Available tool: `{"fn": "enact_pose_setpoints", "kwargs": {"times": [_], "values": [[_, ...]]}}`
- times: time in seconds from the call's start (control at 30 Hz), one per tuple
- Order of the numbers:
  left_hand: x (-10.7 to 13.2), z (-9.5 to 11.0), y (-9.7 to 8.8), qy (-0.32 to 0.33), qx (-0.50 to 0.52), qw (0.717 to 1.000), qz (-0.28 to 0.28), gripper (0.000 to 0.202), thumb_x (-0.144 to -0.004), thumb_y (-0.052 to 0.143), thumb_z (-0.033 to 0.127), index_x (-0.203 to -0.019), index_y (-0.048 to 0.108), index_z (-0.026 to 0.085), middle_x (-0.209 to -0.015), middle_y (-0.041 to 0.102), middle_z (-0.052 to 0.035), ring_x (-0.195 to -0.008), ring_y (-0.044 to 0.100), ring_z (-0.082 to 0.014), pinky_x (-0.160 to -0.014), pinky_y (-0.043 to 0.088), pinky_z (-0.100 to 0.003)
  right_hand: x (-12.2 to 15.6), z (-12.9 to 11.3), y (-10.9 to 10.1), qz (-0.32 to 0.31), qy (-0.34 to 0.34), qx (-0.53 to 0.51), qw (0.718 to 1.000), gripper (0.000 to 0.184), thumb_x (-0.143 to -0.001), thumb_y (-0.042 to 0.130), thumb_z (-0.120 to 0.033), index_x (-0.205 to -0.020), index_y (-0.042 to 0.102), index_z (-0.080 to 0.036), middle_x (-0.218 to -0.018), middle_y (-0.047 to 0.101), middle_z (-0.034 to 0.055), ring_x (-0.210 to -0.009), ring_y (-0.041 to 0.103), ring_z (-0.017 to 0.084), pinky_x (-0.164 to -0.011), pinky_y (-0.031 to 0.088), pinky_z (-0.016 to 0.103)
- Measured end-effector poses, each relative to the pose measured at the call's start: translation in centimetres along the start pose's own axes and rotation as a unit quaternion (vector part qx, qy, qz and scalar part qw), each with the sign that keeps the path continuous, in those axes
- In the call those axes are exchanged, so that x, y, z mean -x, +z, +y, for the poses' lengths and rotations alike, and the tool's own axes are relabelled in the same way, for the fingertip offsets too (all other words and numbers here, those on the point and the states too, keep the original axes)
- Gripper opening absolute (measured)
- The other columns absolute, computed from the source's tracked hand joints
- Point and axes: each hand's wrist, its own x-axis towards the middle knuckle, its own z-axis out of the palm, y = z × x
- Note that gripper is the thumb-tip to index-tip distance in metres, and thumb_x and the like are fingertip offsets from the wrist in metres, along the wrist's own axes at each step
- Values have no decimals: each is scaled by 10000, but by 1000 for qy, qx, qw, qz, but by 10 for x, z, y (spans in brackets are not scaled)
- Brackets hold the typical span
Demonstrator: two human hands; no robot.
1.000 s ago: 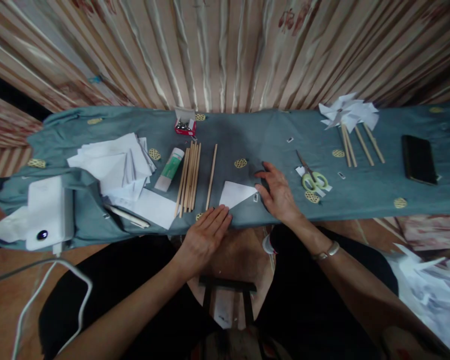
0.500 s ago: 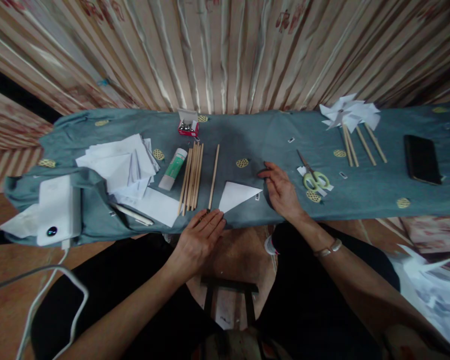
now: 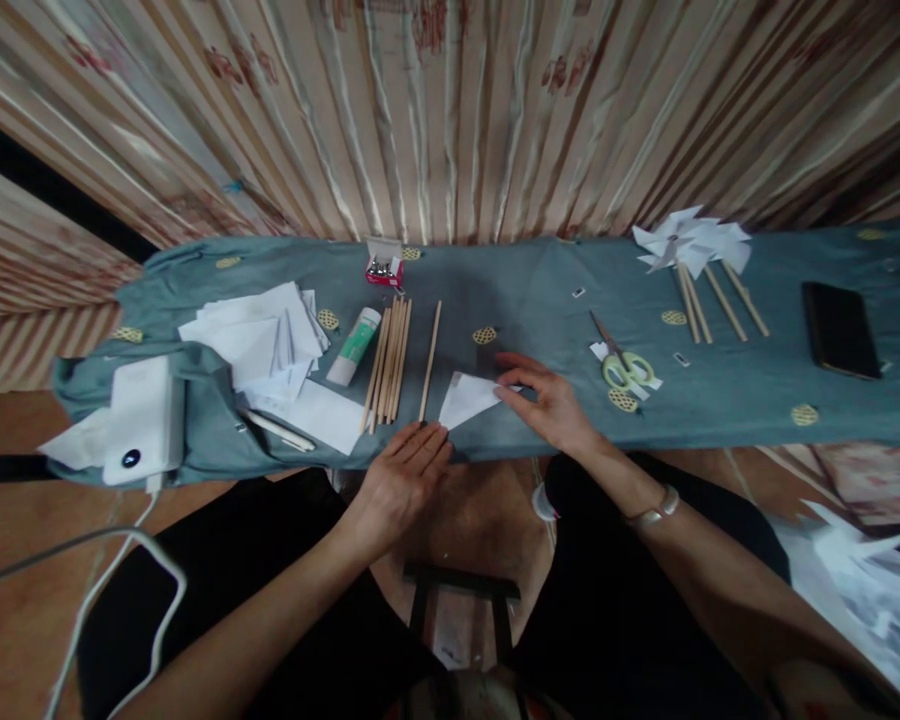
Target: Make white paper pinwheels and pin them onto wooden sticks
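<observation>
A folded white paper (image 3: 466, 400), pointed at its right end, lies near the table's front edge. My left hand (image 3: 407, 478) rests flat with fingers stretched out, its fingertips at the paper's lower left corner and by the lower end of a single wooden stick (image 3: 430, 360). From the other side, the thumb and a finger of my right hand (image 3: 544, 402) close round the paper's right tip, which they partly cover. Left of the single stick lies a bundle of several wooden sticks (image 3: 391, 360). Scissors (image 3: 624, 368) with green handles lie beyond my right hand.
At the left are a glue stick (image 3: 354, 346), stacked white papers (image 3: 251, 335), a pen (image 3: 277, 430) and a white power bank (image 3: 144, 420) with a cable. A red box of pins (image 3: 384, 268) stands behind. Paper pinwheels (image 3: 691, 242) and a phone (image 3: 840, 328) lie right.
My right hand has moved left, from beside the folded paper onto its pointed tip. My left hand keeps its place at the lower left corner. The view has shifted slightly.
</observation>
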Motion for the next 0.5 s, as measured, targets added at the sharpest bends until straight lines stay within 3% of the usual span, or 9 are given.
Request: {"fn": "enact_pose_setpoints", "kwargs": {"times": [0.17, 0.4, 0.5], "values": [[-2, -2, -2, -3, -1, 1000, -1, 245, -932, 516, 163, -1126, 646, 90, -1212, 683, -140, -1174, 616, -245, -1063, 465, -447, 1, 3, -5, 5, 11, -16, 1000, 132, -836, 598, -342, -797, 669, -236, -1214, 690, 70, -1125, 643, 246, -1009, 460, 427], [-13, -4, -7, -7, 5, 1000, -4, 236, -930, 506, 169, -1103, 654, 106, -1136, 715, -130, -1099, 654, -234, -1020, 490, -444, 0, 10, -22, 98, 41, -22, 994, 177, -853, 582, -371, -888, 664, -218, -1013, 750, 53, -902, 691, 227, -853, 532, 384], [-23, -5, -11, -31, 13, 999, 13, 320, -931, 513, 195, -1223, 580, 85, -1214, 676, -157, -1081, 656, -236, -982, 505, -417, 5, 2, -23, 93, 30, 11, 995, 170, -875, 577, -361, -921, 670, -226, -931, 750, 28, -827, 689, 206, -801, 542, 347]]}}
